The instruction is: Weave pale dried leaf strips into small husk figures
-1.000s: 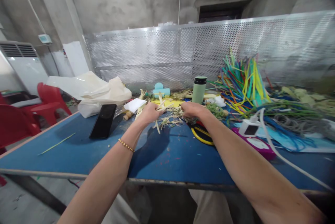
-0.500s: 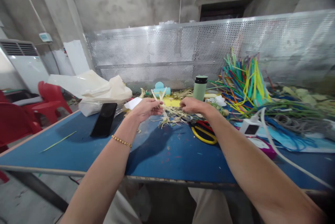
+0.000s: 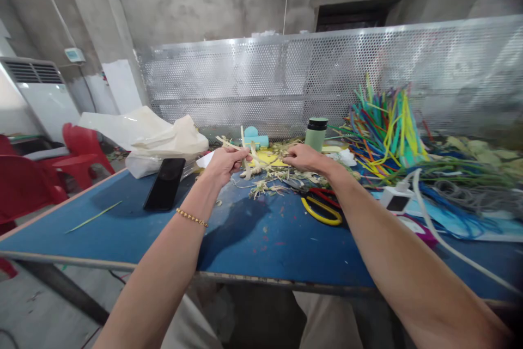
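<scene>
My left hand [image 3: 227,164] is closed in a pinch on pale, flat plant-like strips [image 3: 250,163] that cross one another and stick out past its fingertips. To its right, my right hand [image 3: 304,158] is closed with curled fingers, and what is in them is too small to tell. Below and between both hands lies a heap of dry, pale scraps [image 3: 265,188] on the blue table [image 3: 261,245]. Scissors [image 3: 321,211] with yellow and red handles rest under my right wrist, their blades partly among the scraps. Behind the hands is a yellow object [image 3: 269,157], partly covered.
A black phone [image 3: 164,184] and white plastic bags [image 3: 163,139] are on the left. A green bottle [image 3: 316,134] stands behind my right hand. Coloured strips [image 3: 386,126], a white charger with cable [image 3: 395,198] and grey cords [image 3: 457,194] crowd the right. A perforated metal screen [image 3: 245,87] closes the back.
My left hand has turned, and the strips in it now spread out crossing and show more plainly. My right hand stays closed in nearly the same place. The view has shifted slightly.
</scene>
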The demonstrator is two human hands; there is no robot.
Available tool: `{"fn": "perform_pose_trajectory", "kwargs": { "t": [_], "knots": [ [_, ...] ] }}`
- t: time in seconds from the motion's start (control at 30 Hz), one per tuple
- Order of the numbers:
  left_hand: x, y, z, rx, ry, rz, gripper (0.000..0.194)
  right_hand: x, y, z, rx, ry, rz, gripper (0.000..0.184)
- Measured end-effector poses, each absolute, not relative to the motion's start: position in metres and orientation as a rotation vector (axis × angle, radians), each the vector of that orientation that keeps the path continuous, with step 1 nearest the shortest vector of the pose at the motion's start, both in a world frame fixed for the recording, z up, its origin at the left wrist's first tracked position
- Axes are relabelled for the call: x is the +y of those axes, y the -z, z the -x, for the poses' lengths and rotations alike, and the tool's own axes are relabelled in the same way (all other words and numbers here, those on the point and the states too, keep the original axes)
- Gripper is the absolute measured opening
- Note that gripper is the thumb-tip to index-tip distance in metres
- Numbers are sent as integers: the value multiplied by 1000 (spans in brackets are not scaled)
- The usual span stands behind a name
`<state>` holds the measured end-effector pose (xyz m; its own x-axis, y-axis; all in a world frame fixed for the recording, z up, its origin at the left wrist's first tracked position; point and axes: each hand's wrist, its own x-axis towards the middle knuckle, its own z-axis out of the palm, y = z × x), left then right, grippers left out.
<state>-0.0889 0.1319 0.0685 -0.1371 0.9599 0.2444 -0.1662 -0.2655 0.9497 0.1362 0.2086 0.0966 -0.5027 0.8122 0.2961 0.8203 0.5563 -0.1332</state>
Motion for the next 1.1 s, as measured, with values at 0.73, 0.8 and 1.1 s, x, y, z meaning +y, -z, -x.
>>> {"fn": "perform_pose_trajectory", "kwargs": {
  "t": [0.73, 0.8, 1.1],
  "knots": [
    [134, -68, 92, 973, -1670, -1101, 17, 195, -101, -146, -2301, -1118, 877, 32],
    [135, -68, 92, 961, -1677, -1099, 17, 193, -101, -142, -2280, -1217, 815, 34],
    [132, -73, 94, 950, -1768, -1029, 18, 178, -89, -113, -2460, -1361, 760, 27]
  ]
}}
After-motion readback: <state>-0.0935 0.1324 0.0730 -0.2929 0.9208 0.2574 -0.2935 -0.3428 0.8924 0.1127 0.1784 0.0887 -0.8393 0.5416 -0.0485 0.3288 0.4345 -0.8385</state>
